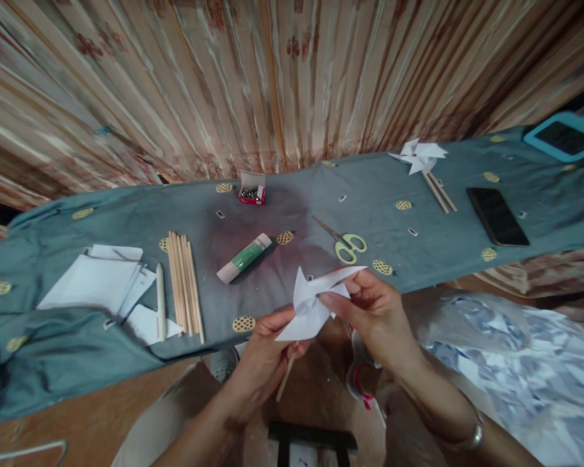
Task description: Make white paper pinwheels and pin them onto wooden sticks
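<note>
Over the table's front edge I hold a white paper pinwheel [307, 311] with a thin wooden stick [285, 381] behind it. My left hand [267, 353] is closed round the stick just below the paper blades. The thumb of my right hand [377, 314] presses near the pinwheel's centre, while its fingers grip the right-hand blade from behind. Beyond the pinwheel lie green-handled scissors [349, 246] and a glue stick [244, 258]. Farther back stands an open red box of small metal pins [252, 193].
Several wooden sticks [185, 285], a pen-like white tool [161, 301] and white paper sheets [95, 282] lie left. At right are finished pinwheels [421, 155], a black phone [497, 216] and a blue-framed tablet [567, 137]. A plastic bag of paper pieces [516, 363] stands beside my right arm.
</note>
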